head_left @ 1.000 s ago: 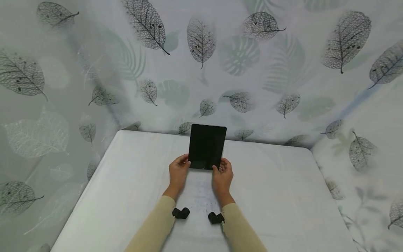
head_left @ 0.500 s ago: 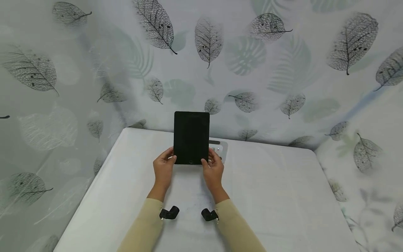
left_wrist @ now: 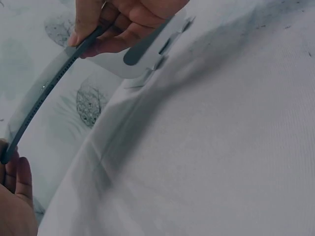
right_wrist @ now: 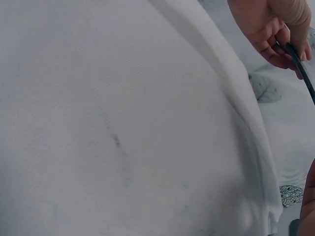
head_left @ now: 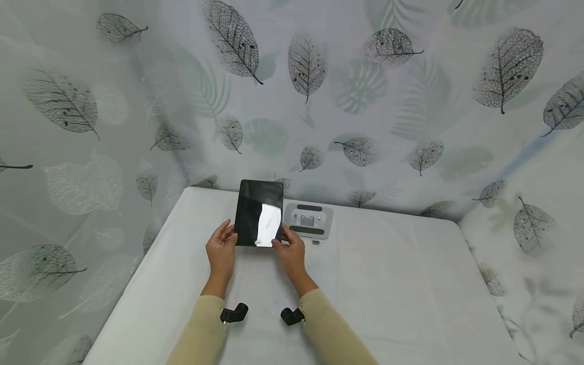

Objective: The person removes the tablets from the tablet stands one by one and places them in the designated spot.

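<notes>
A black tablet (head_left: 248,213) is held up by its two sides over the far part of the table, its dark screen toward me with a bright reflection across its lower right. My left hand (head_left: 221,253) grips the lower left edge, thumb on the front and fingers behind. At the lower right edge my right hand (head_left: 292,256) pinches it the same way. The left wrist view shows the tablet's thin edge (left_wrist: 47,93) between both hands. Just right of the tablet lies a flat silver-grey stand (head_left: 325,223) with two dark pads, partly overlapped by the right fingers.
A white cloth covers the table (head_left: 392,284), whose far edge meets a leaf-patterned curtain (head_left: 360,101). The curtain continues along the left and right sides. Black wrist cameras (head_left: 234,313) sit on both sleeves.
Both hands have carried the tablet leftward, first rising, then lowering and tilting back, and a reflection has come onto its screen. The grey stand, at first hidden behind it, is now uncovered.
</notes>
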`<state>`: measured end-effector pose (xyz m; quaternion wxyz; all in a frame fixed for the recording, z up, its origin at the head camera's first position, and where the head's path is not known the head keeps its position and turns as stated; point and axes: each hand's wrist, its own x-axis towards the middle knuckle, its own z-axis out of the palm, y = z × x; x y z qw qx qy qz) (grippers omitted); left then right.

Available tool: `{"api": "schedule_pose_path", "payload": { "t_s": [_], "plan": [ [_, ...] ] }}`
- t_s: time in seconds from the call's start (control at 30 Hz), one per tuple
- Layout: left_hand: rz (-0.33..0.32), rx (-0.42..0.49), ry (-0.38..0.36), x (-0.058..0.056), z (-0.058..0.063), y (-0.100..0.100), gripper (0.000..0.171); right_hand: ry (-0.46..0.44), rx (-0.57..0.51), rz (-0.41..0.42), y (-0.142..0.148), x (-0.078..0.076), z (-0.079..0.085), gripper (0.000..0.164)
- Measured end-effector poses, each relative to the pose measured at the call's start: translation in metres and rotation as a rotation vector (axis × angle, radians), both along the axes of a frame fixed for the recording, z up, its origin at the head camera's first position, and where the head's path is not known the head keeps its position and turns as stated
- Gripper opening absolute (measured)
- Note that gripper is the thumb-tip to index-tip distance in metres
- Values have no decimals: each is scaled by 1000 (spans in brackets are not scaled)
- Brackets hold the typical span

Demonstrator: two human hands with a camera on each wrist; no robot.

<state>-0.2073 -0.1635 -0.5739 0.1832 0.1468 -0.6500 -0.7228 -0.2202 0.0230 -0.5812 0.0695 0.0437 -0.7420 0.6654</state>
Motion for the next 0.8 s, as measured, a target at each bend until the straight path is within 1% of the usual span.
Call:
{"api": "schedule_pose_path", "payload": {
  "t_s": [0.13, 0.3, 0.43, 0.57, 0.73, 0.8],
  "plan": [
    [-10, -78, -48, 2, -14, -5, 47, -57, 90, -4, -3, 4, -11, 54],
    [-10, -183, -54, 3, -26, -8, 44, -92, 169, -10, -4, 5, -20, 54],
    [-10, -232, -63, 3, -32, -8, 42, -116, 204, -33, -6, 6, -24, 53],
    [-14, -249, -74, 2, -37, -9, 42, -143, 212, -47, -8, 4, -28, 52],
    [2, -271, -96, 3, -39, -12, 42, -171, 264, -63, -11, 2, -32, 52],
    [4, -295, -99, 2, -40, -12, 42, -179, 281, -75, -11, 1, -33, 51]
  ]
}}
